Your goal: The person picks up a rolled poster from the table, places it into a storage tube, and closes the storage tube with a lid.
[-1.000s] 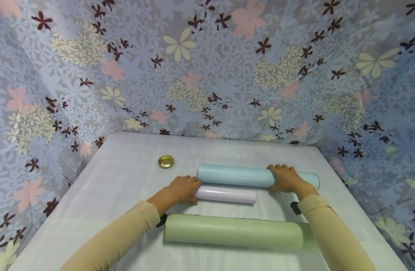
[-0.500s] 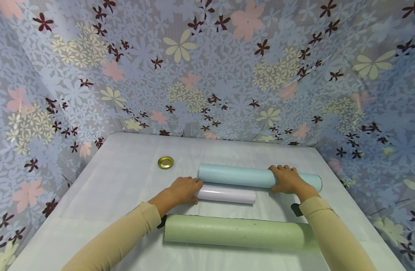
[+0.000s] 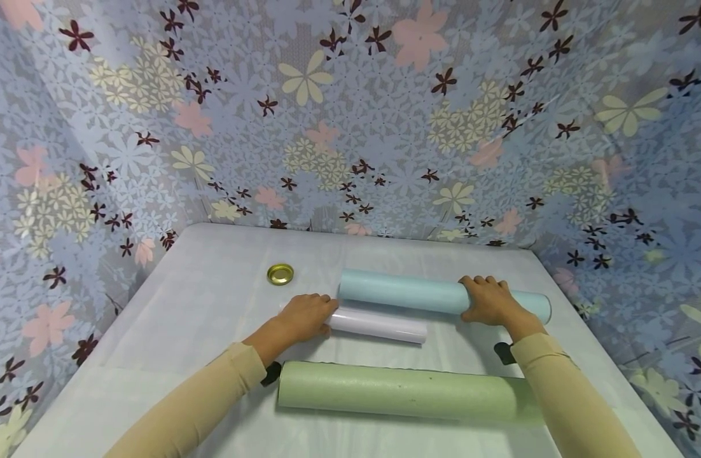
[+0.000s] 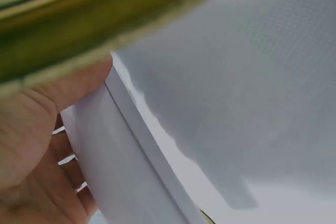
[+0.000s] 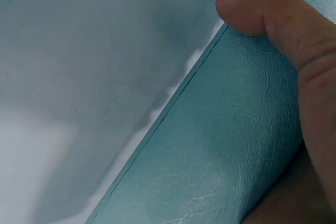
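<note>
My left hand (image 3: 309, 316) grips a thin, glossy white roll (image 3: 379, 324) near its left part. In the left wrist view the thumb lies along the white roll (image 4: 123, 161), close to a straight edge, with fingers on the far side. My right hand (image 3: 490, 301) grips a thicker light-blue roll (image 3: 404, 291) right of its middle. The right wrist view shows the thumb over the blue roll's (image 5: 220, 114) creased, leather-like surface, at its seam. The blue roll lies just behind the white one. A larger light-green roll (image 3: 402, 391) lies in front of both, partly hidden by the right forearm.
A shallow gold lid (image 3: 280, 274) lies on the white-covered table (image 3: 224, 254) at the back left. A blurred gold rim (image 4: 105, 19) crosses the top of the left wrist view. A flower-patterned curtain (image 3: 350, 127) stands behind and at both sides.
The blue roll has shifted slightly right and away with my right hand. The white roll has moved a little left and tilted with my left hand. The green roll and lid stay put.
</note>
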`<move>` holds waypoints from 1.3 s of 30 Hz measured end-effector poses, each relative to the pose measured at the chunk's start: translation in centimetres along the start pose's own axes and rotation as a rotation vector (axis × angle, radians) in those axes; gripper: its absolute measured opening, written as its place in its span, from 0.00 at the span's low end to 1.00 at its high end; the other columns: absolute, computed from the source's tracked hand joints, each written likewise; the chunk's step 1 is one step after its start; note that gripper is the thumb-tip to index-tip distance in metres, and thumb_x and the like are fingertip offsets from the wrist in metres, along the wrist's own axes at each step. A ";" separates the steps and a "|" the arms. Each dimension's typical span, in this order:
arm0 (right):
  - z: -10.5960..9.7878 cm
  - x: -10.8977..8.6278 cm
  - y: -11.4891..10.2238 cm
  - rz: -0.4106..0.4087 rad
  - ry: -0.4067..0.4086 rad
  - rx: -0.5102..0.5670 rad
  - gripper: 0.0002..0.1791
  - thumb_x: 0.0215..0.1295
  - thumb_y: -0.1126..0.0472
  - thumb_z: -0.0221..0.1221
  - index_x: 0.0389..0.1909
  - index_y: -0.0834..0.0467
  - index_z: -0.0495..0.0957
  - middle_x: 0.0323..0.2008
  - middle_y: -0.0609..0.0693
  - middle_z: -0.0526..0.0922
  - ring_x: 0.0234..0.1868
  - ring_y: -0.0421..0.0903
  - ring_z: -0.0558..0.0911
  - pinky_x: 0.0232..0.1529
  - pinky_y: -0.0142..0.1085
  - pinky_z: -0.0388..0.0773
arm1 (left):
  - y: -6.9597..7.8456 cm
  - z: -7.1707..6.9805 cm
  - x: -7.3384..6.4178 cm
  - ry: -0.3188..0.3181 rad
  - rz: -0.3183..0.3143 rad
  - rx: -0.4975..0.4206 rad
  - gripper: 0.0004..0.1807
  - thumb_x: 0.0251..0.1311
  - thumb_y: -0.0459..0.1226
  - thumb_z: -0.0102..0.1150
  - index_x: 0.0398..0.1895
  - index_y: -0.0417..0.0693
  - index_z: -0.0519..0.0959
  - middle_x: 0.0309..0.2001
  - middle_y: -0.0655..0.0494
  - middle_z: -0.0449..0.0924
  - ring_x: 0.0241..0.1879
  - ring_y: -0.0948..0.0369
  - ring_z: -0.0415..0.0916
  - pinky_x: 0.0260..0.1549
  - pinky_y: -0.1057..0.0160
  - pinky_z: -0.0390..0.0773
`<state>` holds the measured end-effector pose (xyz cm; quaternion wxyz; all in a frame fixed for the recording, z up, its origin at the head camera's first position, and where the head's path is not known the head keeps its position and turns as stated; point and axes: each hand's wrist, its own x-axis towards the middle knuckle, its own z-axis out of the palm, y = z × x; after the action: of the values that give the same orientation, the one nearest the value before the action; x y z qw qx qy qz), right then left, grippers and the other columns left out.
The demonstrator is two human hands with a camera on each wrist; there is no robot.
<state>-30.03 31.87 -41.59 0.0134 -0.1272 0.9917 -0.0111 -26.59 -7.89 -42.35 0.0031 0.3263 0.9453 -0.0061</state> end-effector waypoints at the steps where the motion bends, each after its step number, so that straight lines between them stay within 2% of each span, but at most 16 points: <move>1: -0.1 0.0 0.0 0.004 0.001 0.001 0.41 0.42 0.50 0.69 0.59 0.58 0.67 0.53 0.64 0.75 0.52 0.65 0.72 0.48 0.62 0.64 | -0.1 0.0 -0.1 0.007 -0.003 -0.005 0.23 0.54 0.46 0.66 0.51 0.48 0.74 0.45 0.54 0.79 0.44 0.57 0.78 0.43 0.59 0.78; 15: -1.2 -0.3 0.4 0.031 0.049 -0.010 0.43 0.42 0.49 0.69 0.60 0.60 0.66 0.53 0.66 0.75 0.51 0.66 0.72 0.46 0.62 0.64 | -1.3 -1.2 -1.9 0.168 -0.006 -0.067 0.24 0.54 0.43 0.66 0.53 0.47 0.74 0.48 0.52 0.79 0.47 0.54 0.77 0.47 0.55 0.77; 21: -1.9 -0.4 0.5 0.056 0.052 -0.014 0.44 0.41 0.49 0.68 0.61 0.60 0.65 0.53 0.66 0.75 0.50 0.66 0.72 0.46 0.63 0.64 | -1.8 -1.8 -2.5 0.231 0.003 -0.034 0.23 0.54 0.42 0.67 0.53 0.47 0.75 0.46 0.52 0.80 0.43 0.55 0.77 0.43 0.57 0.77; 28: -2.7 -0.8 0.7 0.059 0.080 -0.010 0.44 0.42 0.49 0.68 0.61 0.60 0.64 0.53 0.67 0.75 0.50 0.67 0.71 0.46 0.62 0.63 | -2.2 -2.8 -3.2 0.282 -0.001 0.003 0.24 0.54 0.43 0.66 0.54 0.48 0.73 0.47 0.53 0.79 0.47 0.55 0.76 0.50 0.57 0.76; 39: -4.2 -1.9 1.0 0.064 0.116 -0.017 0.44 0.43 0.49 0.69 0.61 0.59 0.63 0.52 0.67 0.74 0.50 0.67 0.70 0.46 0.62 0.62 | -3.3 -4.9 -5.1 0.421 -0.018 0.003 0.26 0.51 0.42 0.69 0.54 0.47 0.74 0.49 0.52 0.79 0.52 0.53 0.76 0.52 0.53 0.75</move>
<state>-28.59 33.34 -37.33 -0.0449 -0.0948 0.9944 -0.0097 -24.62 -13.62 -37.41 -0.1951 0.3117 0.9280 0.0608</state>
